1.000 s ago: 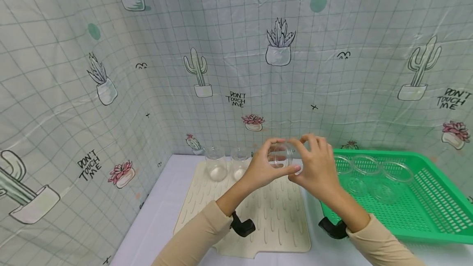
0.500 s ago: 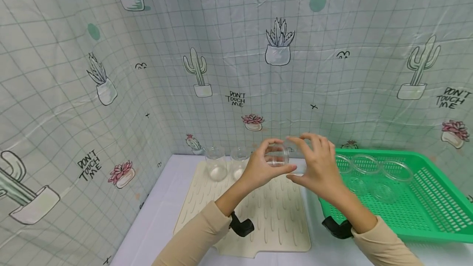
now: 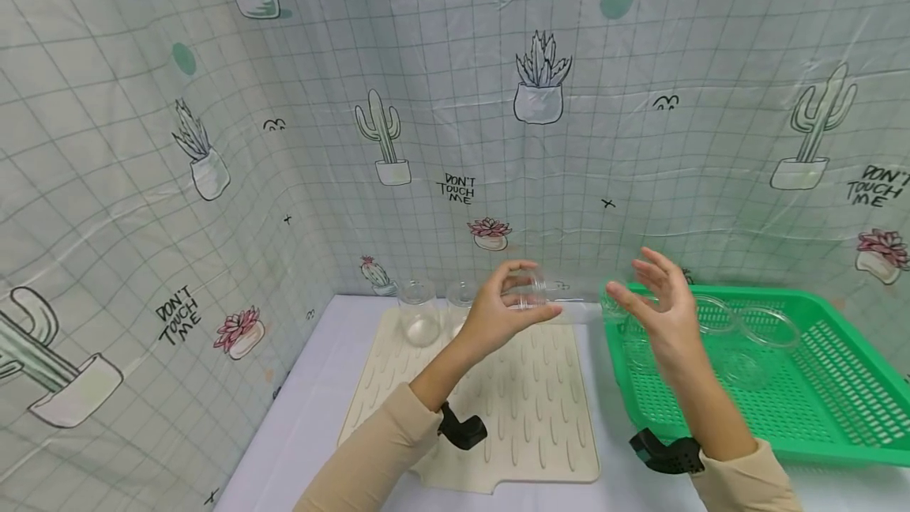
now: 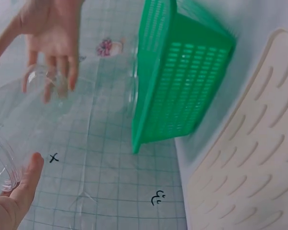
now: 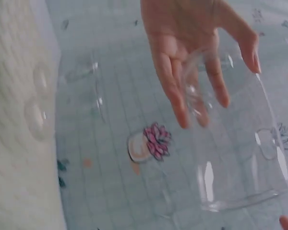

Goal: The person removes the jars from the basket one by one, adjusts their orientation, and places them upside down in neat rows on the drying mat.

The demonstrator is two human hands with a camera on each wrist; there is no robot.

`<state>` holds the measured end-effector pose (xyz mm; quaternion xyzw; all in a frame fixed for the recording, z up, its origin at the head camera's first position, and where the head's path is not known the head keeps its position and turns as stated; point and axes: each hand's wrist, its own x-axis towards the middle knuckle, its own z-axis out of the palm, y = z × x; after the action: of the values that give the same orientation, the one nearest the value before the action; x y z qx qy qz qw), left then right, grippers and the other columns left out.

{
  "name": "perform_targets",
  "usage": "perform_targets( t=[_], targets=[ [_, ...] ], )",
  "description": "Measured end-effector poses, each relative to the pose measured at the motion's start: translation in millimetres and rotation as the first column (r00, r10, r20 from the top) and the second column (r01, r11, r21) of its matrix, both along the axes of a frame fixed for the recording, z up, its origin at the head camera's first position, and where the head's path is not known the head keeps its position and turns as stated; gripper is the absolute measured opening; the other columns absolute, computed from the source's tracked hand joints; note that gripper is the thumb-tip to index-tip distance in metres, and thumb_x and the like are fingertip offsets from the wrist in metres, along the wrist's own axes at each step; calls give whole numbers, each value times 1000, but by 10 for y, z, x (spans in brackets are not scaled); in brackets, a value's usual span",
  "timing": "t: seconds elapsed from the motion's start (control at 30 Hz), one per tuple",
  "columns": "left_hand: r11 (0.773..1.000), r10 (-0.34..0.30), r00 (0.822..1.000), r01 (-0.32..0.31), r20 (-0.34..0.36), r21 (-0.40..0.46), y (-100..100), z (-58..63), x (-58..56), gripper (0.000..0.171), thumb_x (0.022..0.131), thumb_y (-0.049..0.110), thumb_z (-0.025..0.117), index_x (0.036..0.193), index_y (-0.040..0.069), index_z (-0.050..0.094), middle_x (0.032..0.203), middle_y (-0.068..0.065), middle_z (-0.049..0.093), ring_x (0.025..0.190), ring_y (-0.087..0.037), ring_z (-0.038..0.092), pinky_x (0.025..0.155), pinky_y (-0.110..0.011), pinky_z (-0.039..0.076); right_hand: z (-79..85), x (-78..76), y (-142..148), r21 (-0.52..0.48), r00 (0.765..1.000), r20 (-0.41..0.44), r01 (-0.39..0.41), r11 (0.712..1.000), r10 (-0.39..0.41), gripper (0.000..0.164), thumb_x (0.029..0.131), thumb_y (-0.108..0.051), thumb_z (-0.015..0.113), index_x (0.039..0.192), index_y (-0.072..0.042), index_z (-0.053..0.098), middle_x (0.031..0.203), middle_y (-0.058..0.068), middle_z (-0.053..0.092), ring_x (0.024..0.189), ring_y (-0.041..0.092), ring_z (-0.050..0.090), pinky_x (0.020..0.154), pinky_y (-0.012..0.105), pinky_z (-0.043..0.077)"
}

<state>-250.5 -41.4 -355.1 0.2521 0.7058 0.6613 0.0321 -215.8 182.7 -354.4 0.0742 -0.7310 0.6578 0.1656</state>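
Observation:
My left hand [image 3: 492,314] grips a clear jar [image 3: 528,289] around its ribbed rim, thumb below and fingers above. The jar lies sideways in the air above the back of the beige drying mat [image 3: 526,409], its base pointing right. In the right wrist view the jar's see-through body [image 5: 235,158] shows with nothing inside. Off to the right, my right hand [image 3: 671,326] is apart from the jar, fingers spread and relaxed, over the left side of the green basket [image 3: 846,417]. The left wrist view shows its palm [image 4: 53,33] with nothing held.
Two more clear jars stand upright at the back of the mat, one jar [image 3: 419,322] farther left and the other jar [image 3: 460,297] partly behind my left hand. Several clear jars [image 3: 768,330] are in the basket. A patterned curtain [image 3: 441,101] hangs behind the table [image 3: 298,417].
My right hand has let go of the jar and moved right, opening over the basket's edge. My left hand keeps its grip and has shifted slightly left with the jar.

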Motion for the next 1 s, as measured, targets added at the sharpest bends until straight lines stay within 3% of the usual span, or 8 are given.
perform_targets(
  t=[0.1,0.2,0.3,0.47,0.6,0.67,0.73,1.0],
  targets=[
    [1000,-2,1000,2,3,8,-17,121,75,56,79,16,73,127,19,46,126,-6,49,100,-26,61,74,-32,53,-54,12,-48,-313,995,50,-71,947,91,59,91,-12,58,141,-18,27,133,8,33,123,20,36,100,35,33],
    [1000,-8,1000,8,-4,19,-26,200,125,55,80,11,71,127,16,45,128,-12,47,102,-30,59,75,-32,52,-91,28,-121,-521,984,47,-125,844,175,55,93,-14,53,140,-14,22,132,3,31,123,19,34,103,33,31],
    [999,-16,1000,17,-15,40,-23,198,117,54,80,8,70,127,15,45,127,-13,47,103,-30,59,76,-32,52,-125,34,-188,-625,969,64,-146,767,237,62,95,-21,49,143,-15,11,141,6,22,132,25,21,109,41,21],
    [997,-30,999,33,-31,75,-19,182,105,53,81,6,69,128,12,44,127,-14,46,105,-35,57,77,-33,52,-223,1,-301,-762,938,51,-185,621,343,75,95,-27,48,147,-20,-6,151,13,-1,138,28,9,110,40,19],
    [997,-28,999,30,-36,66,-18,163,105,54,81,6,69,129,12,44,126,-13,48,104,-30,58,77,-33,52,-275,-31,-401,-888,907,-11,-202,414,420,76,94,-27,49,147,-26,-5,152,11,-5,139,26,5,109,38,20],
    [998,-26,999,28,-31,59,-18,157,110,55,81,7,70,129,12,43,126,-13,48,104,-27,59,78,-33,52,-283,-45,-445,-917,904,-37,-201,345,427,76,93,-27,50,147,-24,-3,152,10,-4,139,24,5,109,37,21],
    [998,-28,999,29,-24,59,-19,151,114,56,81,7,70,129,12,43,127,-13,48,105,-28,59,79,-33,52,-281,-54,-483,-934,910,-50,-189,304,412,75,93,-27,52,147,-21,0,152,9,-2,139,22,7,108,37,23],
    [995,-20,999,24,-42,99,-14,110,106,54,80,6,70,128,11,45,129,-17,45,108,-41,53,77,-33,52,-268,-73,-569,-950,925,-25,-140,278,380,78,91,-24,55,147,-24,1,152,4,4,136,19,18,108,37,24]
  ],
)
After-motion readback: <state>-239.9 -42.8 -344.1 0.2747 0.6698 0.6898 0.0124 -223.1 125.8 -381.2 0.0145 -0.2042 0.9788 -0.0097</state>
